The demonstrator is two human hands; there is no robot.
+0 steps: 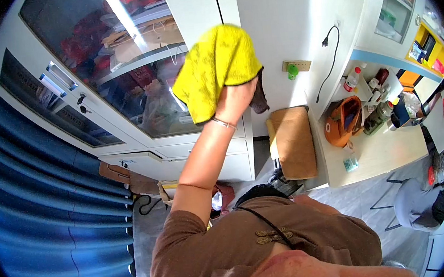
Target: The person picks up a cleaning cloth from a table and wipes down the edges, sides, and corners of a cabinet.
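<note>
Head view: left hand (237,100) seems to hold yellow cloth (214,67); fingers hidden, cannot tell how closed grip is.

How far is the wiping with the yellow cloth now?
Some wiping is perhaps done: the yellow, dark-edged cloth has dark patches. In hand: the left hand holds it before the white glass-doored cabinet; contact is hidden. Some wiping is probably left, as the cloth is raised; which surfaces cannot be told.
</note>
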